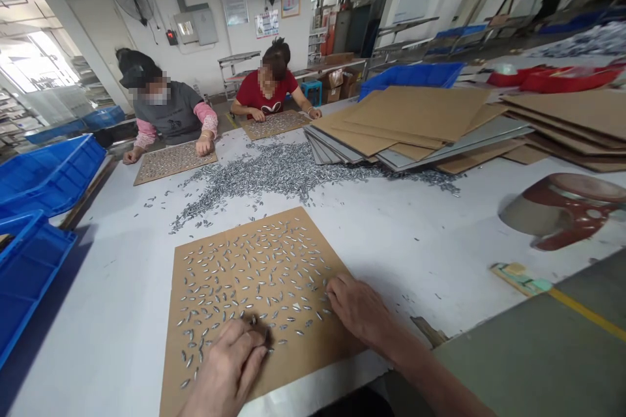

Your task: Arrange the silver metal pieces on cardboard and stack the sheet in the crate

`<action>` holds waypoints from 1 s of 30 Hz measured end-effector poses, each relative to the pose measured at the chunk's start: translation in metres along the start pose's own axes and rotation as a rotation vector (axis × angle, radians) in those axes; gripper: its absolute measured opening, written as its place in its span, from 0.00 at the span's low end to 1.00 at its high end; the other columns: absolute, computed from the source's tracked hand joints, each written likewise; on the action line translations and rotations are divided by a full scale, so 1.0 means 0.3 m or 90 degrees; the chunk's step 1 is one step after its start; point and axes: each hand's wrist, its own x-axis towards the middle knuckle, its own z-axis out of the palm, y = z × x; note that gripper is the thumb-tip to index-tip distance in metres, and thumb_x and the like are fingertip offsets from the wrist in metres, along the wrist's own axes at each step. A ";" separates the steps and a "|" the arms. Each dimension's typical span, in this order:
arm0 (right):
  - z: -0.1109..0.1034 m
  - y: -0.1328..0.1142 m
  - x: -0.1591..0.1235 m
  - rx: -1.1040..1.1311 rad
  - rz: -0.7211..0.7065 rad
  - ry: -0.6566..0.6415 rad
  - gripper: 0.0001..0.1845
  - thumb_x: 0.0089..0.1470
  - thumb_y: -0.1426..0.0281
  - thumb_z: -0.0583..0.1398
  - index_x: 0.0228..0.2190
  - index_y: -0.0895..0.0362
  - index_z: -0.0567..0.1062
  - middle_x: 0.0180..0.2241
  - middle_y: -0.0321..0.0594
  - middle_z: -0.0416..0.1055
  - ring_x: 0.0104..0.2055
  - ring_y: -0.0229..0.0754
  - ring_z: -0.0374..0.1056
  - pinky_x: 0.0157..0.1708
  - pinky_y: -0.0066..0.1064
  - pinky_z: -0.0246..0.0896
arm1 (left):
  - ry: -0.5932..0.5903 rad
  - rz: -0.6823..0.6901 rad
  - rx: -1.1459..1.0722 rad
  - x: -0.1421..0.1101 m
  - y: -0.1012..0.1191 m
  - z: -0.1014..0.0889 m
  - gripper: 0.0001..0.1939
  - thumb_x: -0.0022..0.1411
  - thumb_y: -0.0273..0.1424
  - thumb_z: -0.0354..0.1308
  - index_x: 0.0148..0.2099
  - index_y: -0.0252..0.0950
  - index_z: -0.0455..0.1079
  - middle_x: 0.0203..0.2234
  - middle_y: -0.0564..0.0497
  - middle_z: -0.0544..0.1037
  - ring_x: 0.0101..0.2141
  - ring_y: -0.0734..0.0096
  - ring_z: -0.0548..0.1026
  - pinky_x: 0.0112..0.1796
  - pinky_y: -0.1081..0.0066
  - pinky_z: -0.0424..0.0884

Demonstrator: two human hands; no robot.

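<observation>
A brown cardboard sheet (pixel 313 368) lies on the white table in front of me, with many small silvery spindle-shaped metal pieces (pixel 247 273) spread over it. My left hand (pixel 232 358) is over the sheet's near left part, fingers curled and thumb close to the index finger. Whatever is between those fingertips is hidden. At the sheet's right edge, my right hand (pixel 362 309) rests with its fingers bent together beside the outermost pieces. I cannot make out if it pinches one. Beyond the sheet is a wide heap of the same metal pieces (pixel 274 172).
Two people across the table bend over similar pieces-covered sheets (pixel 176 163). Stacked cardboard (pixel 411 117) stands at the back right. Blue bins (pixel 34 273) line the left side. A reddish-brown round object (pixel 562 208) and a yellow-banded strip (pixel 523 279) are on the right.
</observation>
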 end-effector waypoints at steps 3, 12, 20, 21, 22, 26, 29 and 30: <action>0.006 0.010 0.011 -0.016 0.003 -0.013 0.15 0.66 0.75 0.50 0.29 0.54 0.71 0.33 0.41 0.74 0.33 0.42 0.71 0.34 0.33 0.57 | -0.007 0.005 0.000 0.005 0.001 0.003 0.11 0.75 0.31 0.51 0.49 0.43 0.75 0.41 0.49 0.81 0.43 0.66 0.80 0.44 0.67 0.81; -0.033 0.015 0.002 0.000 -0.029 -0.002 0.15 0.67 0.74 0.52 0.31 0.54 0.75 0.34 0.39 0.75 0.34 0.41 0.72 0.37 0.33 0.60 | -0.022 -0.018 -0.015 -0.011 -0.022 0.003 0.12 0.75 0.30 0.51 0.51 0.43 0.75 0.45 0.47 0.80 0.47 0.66 0.79 0.48 0.66 0.79; -0.014 -0.001 0.022 0.024 -0.092 -0.033 0.13 0.63 0.75 0.53 0.30 0.54 0.75 0.35 0.41 0.76 0.35 0.42 0.71 0.37 0.34 0.59 | -0.015 -0.026 -0.007 -0.017 -0.020 0.009 0.11 0.75 0.30 0.51 0.51 0.42 0.74 0.43 0.48 0.79 0.45 0.66 0.78 0.47 0.65 0.79; -0.007 -0.004 0.026 0.026 -0.094 -0.031 0.12 0.63 0.75 0.53 0.30 0.54 0.74 0.35 0.41 0.76 0.35 0.42 0.71 0.37 0.34 0.59 | -0.012 -0.023 -0.009 -0.017 -0.019 0.010 0.11 0.75 0.30 0.51 0.51 0.42 0.74 0.43 0.48 0.79 0.45 0.67 0.78 0.47 0.66 0.79; 0.000 -0.007 0.030 0.025 -0.097 -0.026 0.13 0.63 0.75 0.53 0.30 0.54 0.74 0.34 0.41 0.75 0.35 0.41 0.70 0.37 0.34 0.59 | -0.010 -0.021 -0.010 -0.018 -0.019 0.010 0.11 0.75 0.30 0.51 0.51 0.42 0.74 0.43 0.48 0.79 0.45 0.67 0.78 0.47 0.66 0.79; 0.018 -0.014 0.025 -0.008 -0.142 0.009 0.16 0.63 0.77 0.53 0.27 0.55 0.74 0.31 0.41 0.75 0.32 0.41 0.67 0.37 0.35 0.58 | -0.013 -0.014 -0.015 -0.023 -0.022 0.012 0.11 0.75 0.30 0.51 0.50 0.42 0.74 0.43 0.48 0.80 0.47 0.66 0.78 0.48 0.65 0.78; 0.008 -0.004 0.006 0.005 -0.182 0.033 0.16 0.63 0.78 0.54 0.28 0.55 0.76 0.30 0.40 0.74 0.31 0.40 0.67 0.37 0.35 0.58 | -0.015 -0.023 -0.023 -0.027 -0.024 0.013 0.10 0.75 0.31 0.51 0.50 0.42 0.75 0.44 0.47 0.80 0.47 0.66 0.78 0.49 0.64 0.78; 0.000 0.002 -0.003 0.022 -0.186 0.037 0.15 0.63 0.78 0.54 0.29 0.55 0.77 0.30 0.40 0.74 0.31 0.40 0.68 0.37 0.34 0.59 | -0.015 -0.023 -0.024 -0.027 -0.025 0.014 0.10 0.75 0.31 0.51 0.50 0.41 0.75 0.44 0.47 0.80 0.47 0.65 0.78 0.49 0.64 0.78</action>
